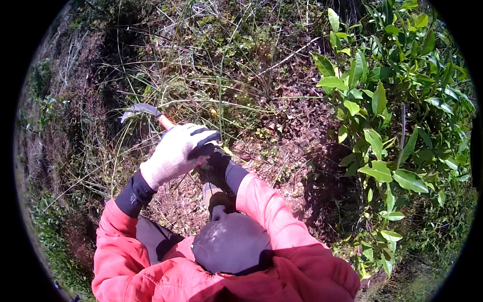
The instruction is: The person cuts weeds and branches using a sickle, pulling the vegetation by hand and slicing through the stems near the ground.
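Note:
My left hand (pixel 181 151), in a white knit glove with dark fingers, is closed around the handle of a sickle. The curved metal blade of the sickle (pixel 142 108) points to the left among cut grass, and an orange part of the handle shows between blade and glove. My right hand (pixel 216 160) is dark and shaded, close beside the left fingers; its fingers are mostly hidden, so its hold cannot be told. Both arms wear red sleeves with dark cuffs. Long grass stems (pixel 220 83) rise just beyond the hands.
A leafy green shrub (pixel 379 171) fills the right side. Dry grass and low weeds cover the ground ahead and left. A thin bare stick (pixel 290 56) lies farther ahead. Below the hands a shoe (pixel 211 190) stands on dry litter, and dark rounded fabric (pixel 232 241) blocks part of the view.

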Demonstrator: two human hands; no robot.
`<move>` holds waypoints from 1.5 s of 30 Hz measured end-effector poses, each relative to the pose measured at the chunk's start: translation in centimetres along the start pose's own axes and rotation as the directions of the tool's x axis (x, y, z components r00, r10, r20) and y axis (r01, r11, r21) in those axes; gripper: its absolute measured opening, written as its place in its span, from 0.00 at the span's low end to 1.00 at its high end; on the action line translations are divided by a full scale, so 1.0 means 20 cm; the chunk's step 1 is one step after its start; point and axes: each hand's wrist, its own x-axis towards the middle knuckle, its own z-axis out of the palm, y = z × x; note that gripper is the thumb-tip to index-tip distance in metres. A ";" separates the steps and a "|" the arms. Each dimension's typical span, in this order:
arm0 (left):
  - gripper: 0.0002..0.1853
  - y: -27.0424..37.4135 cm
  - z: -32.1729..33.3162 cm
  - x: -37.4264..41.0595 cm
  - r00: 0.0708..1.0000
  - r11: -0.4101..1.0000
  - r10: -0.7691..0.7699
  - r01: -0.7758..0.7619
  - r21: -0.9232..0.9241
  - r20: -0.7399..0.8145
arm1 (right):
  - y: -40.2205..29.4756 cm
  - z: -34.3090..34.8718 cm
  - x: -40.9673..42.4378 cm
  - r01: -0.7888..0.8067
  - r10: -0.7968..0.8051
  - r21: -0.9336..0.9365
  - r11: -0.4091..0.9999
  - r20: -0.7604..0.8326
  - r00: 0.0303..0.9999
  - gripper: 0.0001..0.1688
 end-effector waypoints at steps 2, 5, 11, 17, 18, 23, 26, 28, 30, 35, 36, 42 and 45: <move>0.26 -0.04 -0.01 0.21 0.974 0.964 0.110 -0.056 0.260 -0.197 | 0.13 0.01 0.04 0.048 -0.026 0.135 0.990 -0.164 0.986 0.16; 0.25 -0.25 0.00 0.43 0.940 0.819 0.143 0.063 0.571 -0.309 | 0.32 0.02 0.02 0.163 -0.023 0.323 0.932 -0.395 0.918 0.12; 0.24 -0.68 0.08 0.39 0.900 0.855 -0.069 0.276 0.439 -0.431 | 0.09 -0.08 -0.48 0.231 0.317 0.857 0.460 -0.402 0.859 0.10; 0.30 -0.39 0.03 0.45 0.873 0.734 0.037 0.307 0.606 -0.487 | 0.25 -0.12 -1.20 0.154 0.338 0.557 0.816 -0.676 0.655 0.26; 0.31 -0.36 0.02 0.46 0.867 0.762 0.061 0.279 0.584 -0.494 | 0.24 -0.12 -1.26 0.198 0.390 0.603 0.773 -0.698 0.601 0.17; 0.25 -0.04 0.25 0.58 0.913 0.878 0.313 -0.173 0.446 -0.262 | 0.41 -0.20 -1.32 0.269 0.542 0.635 0.724 -0.765 0.347 0.08; 0.23 0.05 0.56 0.71 0.851 0.794 0.525 -0.500 0.348 0.023 | 0.39 -0.20 -1.17 0.184 0.431 0.505 0.843 -0.840 0.329 0.11; 0.21 -0.01 0.67 0.76 0.884 0.789 0.468 -0.418 0.450 0.000 | 0.54 -0.15 -1.09 0.217 0.422 0.570 0.792 -0.769 0.480 0.23; 0.20 -0.07 0.90 0.92 0.968 0.866 0.235 -0.166 0.471 -0.092 | 0.49 -0.14 -1.17 0.193 0.431 0.526 0.828 -0.819 0.380 0.29; 0.03 -0.12 0.90 1.06 0.941 0.827 -0.164 -0.032 0.561 0.295 | 0.51 -0.28 -1.19 -0.036 0.364 0.379 0.925 -0.854 0.373 0.30; 0.03 -0.22 0.93 1.01 0.982 0.844 -0.019 -0.084 0.529 0.187 | 0.53 -0.31 -1.16 -0.047 0.344 0.354 0.934 -0.856 0.386 0.28; 0.06 -0.27 0.89 0.89 0.994 0.872 0.058 -0.094 0.480 0.090 | 0.78 -0.12 -1.62 0.193 0.618 0.761 0.619 -0.624 0.478 0.20; 0.06 -0.35 0.94 0.82 0.995 0.891 0.092 -0.063 0.451 -0.042 | 0.63 -0.08 -1.64 0.168 0.567 0.662 0.730 -0.725 0.392 0.19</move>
